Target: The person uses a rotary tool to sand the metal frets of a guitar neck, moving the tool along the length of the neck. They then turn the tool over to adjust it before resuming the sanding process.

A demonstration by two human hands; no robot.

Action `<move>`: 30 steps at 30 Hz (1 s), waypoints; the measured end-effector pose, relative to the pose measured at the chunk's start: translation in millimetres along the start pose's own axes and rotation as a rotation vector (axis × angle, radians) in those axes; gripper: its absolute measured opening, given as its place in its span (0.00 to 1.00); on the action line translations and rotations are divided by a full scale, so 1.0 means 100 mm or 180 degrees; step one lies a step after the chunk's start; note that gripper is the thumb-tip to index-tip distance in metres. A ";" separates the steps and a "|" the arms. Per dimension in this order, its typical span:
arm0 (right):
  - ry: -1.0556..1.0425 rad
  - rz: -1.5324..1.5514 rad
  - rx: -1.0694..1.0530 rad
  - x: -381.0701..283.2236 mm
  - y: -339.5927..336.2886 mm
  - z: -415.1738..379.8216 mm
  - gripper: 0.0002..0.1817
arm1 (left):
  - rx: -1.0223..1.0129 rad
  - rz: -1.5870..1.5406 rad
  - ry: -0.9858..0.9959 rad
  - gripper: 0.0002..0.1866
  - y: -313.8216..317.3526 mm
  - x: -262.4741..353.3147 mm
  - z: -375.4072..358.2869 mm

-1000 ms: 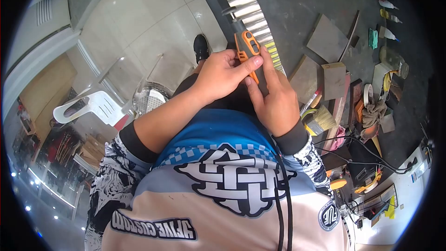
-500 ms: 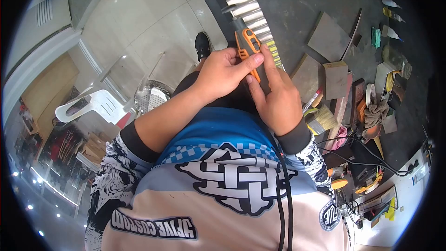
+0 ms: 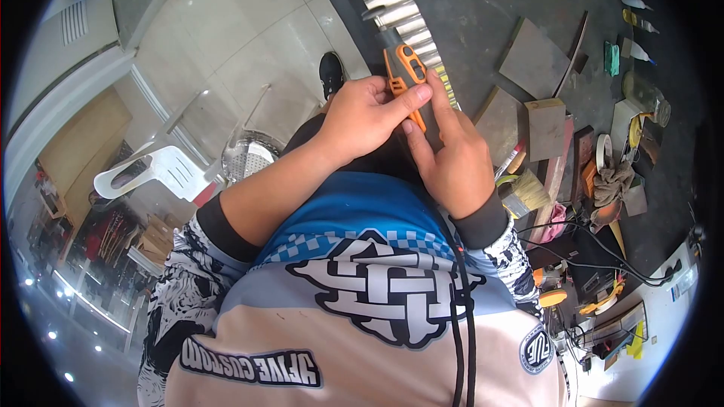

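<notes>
An orange and grey rotary tool [image 3: 403, 68] is held in front of my belly, its nose pointing away from me. A small dark disc [image 3: 372, 13] sits on a thin shaft at its tip. My left hand [image 3: 362, 119] is closed round the left side of the body, thumb lying across the casing below the buttons. On the other side my right hand [image 3: 455, 157] grips the lower right of the tool, with its index finger along the edge and the thumb near the rear end. Part of the casing is hidden behind the fingers.
On the dark table to the right lie flat boards [image 3: 534, 59], a wooden block [image 3: 544, 128], a brush [image 3: 528, 192], a tape roll [image 3: 603, 151], small bottles [image 3: 641, 53] and black cables [image 3: 603, 260]. A white plastic chair [image 3: 162, 169] stands at left on the tiled floor.
Both hands keep the same grip on the rotary tool. The whole view has shifted very slightly; nothing was taken up or let go.
</notes>
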State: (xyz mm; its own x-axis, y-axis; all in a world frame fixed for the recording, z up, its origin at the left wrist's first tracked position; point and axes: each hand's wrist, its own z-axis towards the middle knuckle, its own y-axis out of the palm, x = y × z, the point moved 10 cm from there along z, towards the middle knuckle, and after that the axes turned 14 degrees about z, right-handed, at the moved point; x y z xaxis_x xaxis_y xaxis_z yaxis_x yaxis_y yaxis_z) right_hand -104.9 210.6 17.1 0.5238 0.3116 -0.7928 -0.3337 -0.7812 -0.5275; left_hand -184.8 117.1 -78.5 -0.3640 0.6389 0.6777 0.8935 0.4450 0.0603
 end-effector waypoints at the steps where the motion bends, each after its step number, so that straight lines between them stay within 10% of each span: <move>1: -0.0005 0.0001 0.0008 0.01 -0.01 0.00 0.39 | 0.0003 0.0053 -0.0020 0.27 0.00 0.00 0.00; 30: 0.0223 0.0039 -0.0029 0.07 -0.05 0.01 0.39 | -0.0211 0.0113 -0.0202 0.26 0.06 0.03 0.03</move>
State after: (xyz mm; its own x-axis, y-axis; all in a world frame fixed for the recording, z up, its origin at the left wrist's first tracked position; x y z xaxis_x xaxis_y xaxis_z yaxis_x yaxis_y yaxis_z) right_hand -100.1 217.4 14.4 0.5734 0.2635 -0.7757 -0.3336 -0.7897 -0.5148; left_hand -181.3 123.9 -78.1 -0.3458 0.6929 0.6327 0.9208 0.3801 0.0869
